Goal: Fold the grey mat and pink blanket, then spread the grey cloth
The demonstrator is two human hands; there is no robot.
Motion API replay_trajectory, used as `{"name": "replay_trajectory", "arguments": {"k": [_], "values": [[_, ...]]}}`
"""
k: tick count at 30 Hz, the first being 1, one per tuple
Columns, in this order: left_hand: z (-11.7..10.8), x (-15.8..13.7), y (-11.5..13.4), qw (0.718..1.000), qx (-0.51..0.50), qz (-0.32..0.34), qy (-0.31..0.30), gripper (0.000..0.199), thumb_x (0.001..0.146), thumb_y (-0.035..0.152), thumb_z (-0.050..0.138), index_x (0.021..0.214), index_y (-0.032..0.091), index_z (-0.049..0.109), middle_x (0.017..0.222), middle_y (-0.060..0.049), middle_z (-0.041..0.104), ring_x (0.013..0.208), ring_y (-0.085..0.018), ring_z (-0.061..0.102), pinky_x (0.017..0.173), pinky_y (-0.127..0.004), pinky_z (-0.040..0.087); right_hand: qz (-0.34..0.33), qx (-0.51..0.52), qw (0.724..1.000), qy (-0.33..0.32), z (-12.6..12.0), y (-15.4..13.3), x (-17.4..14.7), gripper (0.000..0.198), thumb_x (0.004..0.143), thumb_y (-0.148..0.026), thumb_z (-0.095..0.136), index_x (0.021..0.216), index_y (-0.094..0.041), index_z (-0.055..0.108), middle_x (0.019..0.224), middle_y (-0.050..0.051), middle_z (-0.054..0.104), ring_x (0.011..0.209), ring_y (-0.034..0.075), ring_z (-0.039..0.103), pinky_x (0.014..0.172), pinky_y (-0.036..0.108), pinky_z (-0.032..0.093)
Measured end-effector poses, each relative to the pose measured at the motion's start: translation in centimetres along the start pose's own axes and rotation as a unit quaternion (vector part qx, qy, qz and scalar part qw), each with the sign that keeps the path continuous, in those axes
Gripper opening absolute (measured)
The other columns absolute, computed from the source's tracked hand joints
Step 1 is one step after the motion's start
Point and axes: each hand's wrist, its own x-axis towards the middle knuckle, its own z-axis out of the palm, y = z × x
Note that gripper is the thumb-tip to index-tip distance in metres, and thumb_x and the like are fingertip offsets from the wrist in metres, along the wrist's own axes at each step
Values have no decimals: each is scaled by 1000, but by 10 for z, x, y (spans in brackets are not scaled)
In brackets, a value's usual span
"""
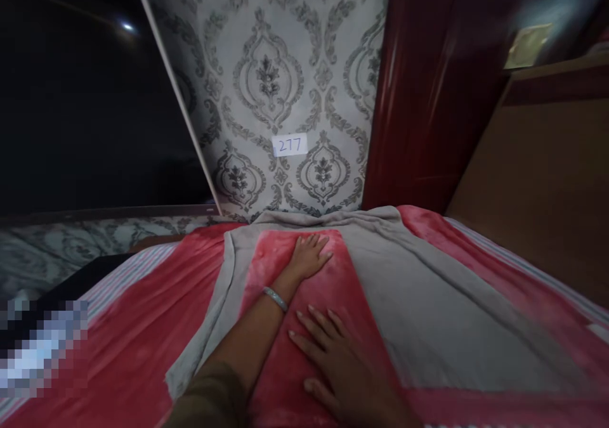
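A long strip of red plush fabric (354, 295) lies flat on a grey blanket (428, 307), running from the far edge toward me. My left hand (310, 258) presses flat on the strip's far end, fingers spread; a silvery bracelet (276, 298) circles that wrist. Nearer to me, my right hand (335, 361) rests on the same strip with its fingers stretched apart. Neither hand grips anything. Forearms and hands cover part of the strip. Whether it is a separate piece or a folded part of a larger one, I cannot tell.
Under the grey blanket spreads a larger red cover (137, 326), over a striped sheet (133, 276). A dark screen (95, 111) stands at left. Behind are patterned wallpaper (269, 28) with a paper label "277" (290, 144), and a dark red glossy panel (413, 98). A brown board (542, 187) rises at right.
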Motion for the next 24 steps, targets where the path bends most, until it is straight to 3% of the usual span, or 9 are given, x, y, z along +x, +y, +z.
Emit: {"name": "replay_trajectory", "arguments": {"k": [3,8,14,18,24], "values": [[-5,0,-10,998,38,-45,16,67,99,61,30,155,25,40,161,-14,40,151,-32,31,124,-59,12,-4,0,1000,-13,5,5,2,69,100,-50,48,161,-41,17,168,-2,16,156,28,12,125,60,14],[-18,-1,-35,992,50,-112,-25,69,100,61,28,156,23,39,160,-15,41,149,-36,32,121,-64,15,-11,4,1000,-21,7,7,4,70,100,-52,46,161,-41,14,168,-2,14,156,28,11,125,59,12],[-19,1,-43,992,43,-109,-43,65,100,58,28,155,25,39,154,-13,49,143,-34,41,120,-59,22,22,29,999,-19,-2,-1,3,66,101,-48,47,160,-41,20,169,-5,11,156,24,6,126,56,6],[-18,0,-39,992,51,-109,-26,62,101,53,27,155,23,38,156,-15,47,145,-33,38,121,-57,18,27,39,999,-8,-6,-6,3,63,101,-50,46,160,-38,26,169,-4,15,156,22,7,126,54,3],[-49,-14,-33,992,33,-95,-80,59,101,46,33,153,20,42,160,-16,40,148,-31,37,120,-55,24,26,35,999,19,-21,-12,0,60,99,-51,50,156,-33,40,165,0,31,154,24,22,126,51,12]]}}
